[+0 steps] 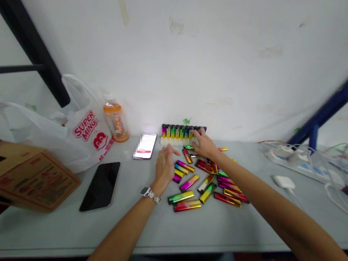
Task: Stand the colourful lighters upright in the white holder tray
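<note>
Shiny coloured lighters stand upright in a row (177, 131) in a white rack (175, 141) against the wall. My right hand (203, 143) is at the right part of this row, its fingertips closed on a lighter (191, 133). In front of the rack, my left hand (165, 165) hovers with its fingers apart, and nothing shows in it. Many loose lighters lie scattered on the table to its right, among them a green-and-gold one (181, 197) and a red one (187, 206). My right forearm hides part of the pile.
Left of the rack are a lit phone (145, 146), an orange drink bottle (116, 120), a dark tablet-like device (101, 186), a white plastic bag (78, 135) and a cardboard box (33, 176). At right lie a power strip (307, 164), a white charger (283, 182) and cables.
</note>
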Motion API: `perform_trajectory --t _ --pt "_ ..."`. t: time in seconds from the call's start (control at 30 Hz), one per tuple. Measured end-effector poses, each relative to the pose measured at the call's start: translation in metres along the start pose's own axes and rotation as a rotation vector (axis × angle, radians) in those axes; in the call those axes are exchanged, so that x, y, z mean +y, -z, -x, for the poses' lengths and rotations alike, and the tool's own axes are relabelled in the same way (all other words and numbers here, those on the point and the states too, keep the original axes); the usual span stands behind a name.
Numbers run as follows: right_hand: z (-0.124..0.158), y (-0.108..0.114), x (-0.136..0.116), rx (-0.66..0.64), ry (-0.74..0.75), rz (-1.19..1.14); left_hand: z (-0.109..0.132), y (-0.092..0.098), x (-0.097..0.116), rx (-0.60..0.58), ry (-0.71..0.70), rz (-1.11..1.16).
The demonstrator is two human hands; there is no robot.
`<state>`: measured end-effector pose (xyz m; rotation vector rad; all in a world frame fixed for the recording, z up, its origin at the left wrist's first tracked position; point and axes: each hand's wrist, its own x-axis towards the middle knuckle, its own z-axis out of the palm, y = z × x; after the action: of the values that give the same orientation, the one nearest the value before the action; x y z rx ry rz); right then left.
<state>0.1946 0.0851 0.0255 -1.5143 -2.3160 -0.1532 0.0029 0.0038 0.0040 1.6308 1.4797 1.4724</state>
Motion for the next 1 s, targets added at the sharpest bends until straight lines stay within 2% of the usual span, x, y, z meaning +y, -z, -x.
perform_trajectory --t 0.27,0.47,0.57,0.7,0.77,0.87,1.0 --pt "-0.004 0.008 -0.005 -0.251 0.054 0.107 0.000 0.003 0.003 -0.007 0.031 -0.029" --pt "-0.013 0.011 -0.017 -0.342 -0.044 0.133 -0.003 0.005 0.000 0.022 0.036 0.028" --pt "-0.015 0.013 -0.017 -0.285 -0.047 0.093 -0.005 0.006 -0.003 0.027 0.036 0.042" --pt "-0.008 0.014 -0.026 -0.110 -0.011 -0.099 -0.007 0.007 -0.007 0.034 -0.010 0.073" --pt "0.004 0.015 -0.038 0.013 -0.009 -0.261 -0.006 0.006 -0.006 0.015 -0.033 0.100" --pt "0.031 0.018 -0.061 0.168 -0.098 -0.468 -0.003 0.003 0.000 -0.071 -0.045 0.170" --pt "0.062 0.016 -0.086 0.264 -0.172 -0.639 0.006 -0.004 0.014 -0.190 -0.083 0.271"
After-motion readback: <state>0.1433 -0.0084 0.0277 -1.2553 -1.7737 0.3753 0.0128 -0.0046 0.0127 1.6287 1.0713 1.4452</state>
